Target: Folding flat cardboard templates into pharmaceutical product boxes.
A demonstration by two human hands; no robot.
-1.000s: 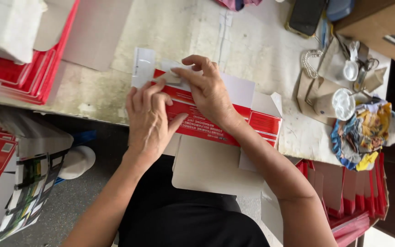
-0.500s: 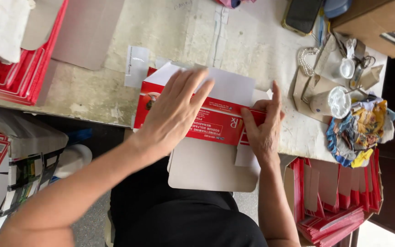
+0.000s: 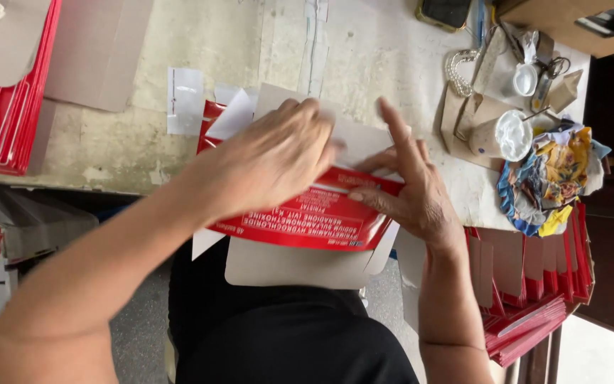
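The flat red-and-white printed cardboard carton blank (image 3: 307,213) lies at the near edge of the worn pale worktable (image 3: 250,43), its grey unprinted flap hanging over the edge toward the person's lap. The left hand (image 3: 271,167) lies palm-down across the middle of the blank, fingers together and slightly curled, pressing rather than grasping. The right hand (image 3: 406,192) rests at the blank's right end with fingers spread and straight, the thumb lying on the red panel — nothing is pinched in either hand, as far as can be seen.

By its look this is thin folding board: light, stiff along the panels, willing to bend only at its scored creases, and easily dented at corners. Its printed face is probably a little slick (a flat palm holds it better than fingertips). The sound places to hold would be the panel edges beside a crease, not the loose flaps.

Against the picture half a second earlier, the left hand has slid toward the right, so the two hands now nearly meet over the blank; then the right hand clasped the far right end, lower down. The blank's upper white flap stands up more than it did.

A stack of similar red flat cartons (image 3: 534,299) sits at the right, below the table edge.
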